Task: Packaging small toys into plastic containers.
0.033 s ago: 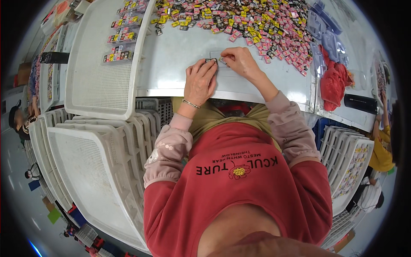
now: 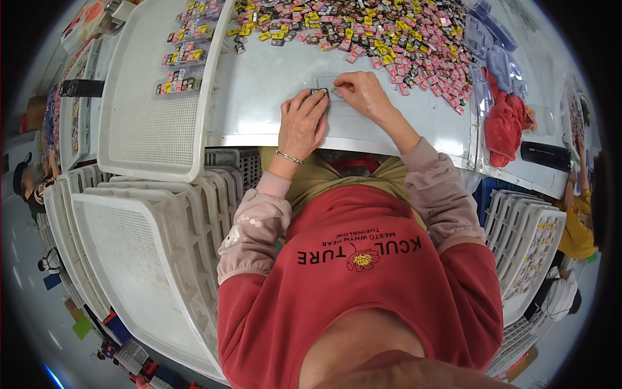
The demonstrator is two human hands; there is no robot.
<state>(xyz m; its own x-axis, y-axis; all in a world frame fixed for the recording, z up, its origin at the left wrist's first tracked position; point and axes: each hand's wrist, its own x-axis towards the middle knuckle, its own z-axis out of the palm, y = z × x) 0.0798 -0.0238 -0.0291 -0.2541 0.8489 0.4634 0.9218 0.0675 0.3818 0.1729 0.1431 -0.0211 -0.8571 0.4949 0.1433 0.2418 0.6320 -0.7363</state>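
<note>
Nothing has visibly moved since the earlier frame: both hands stay at the same spot on the pale bench (image 2: 259, 97). The left hand (image 2: 302, 123) lies flat, fingers together, its fingertips pressing a small dark piece (image 2: 319, 91). The right hand (image 2: 363, 94), just right of that piece, pinches the edge of a clear plastic strip (image 2: 332, 86) touching it. Beyond the piece spreads a heap of small pink, yellow and dark pieces (image 2: 389, 32); left of it sits a white perforated tray (image 2: 155, 123); far right lies a red cloth (image 2: 505, 126).
</note>
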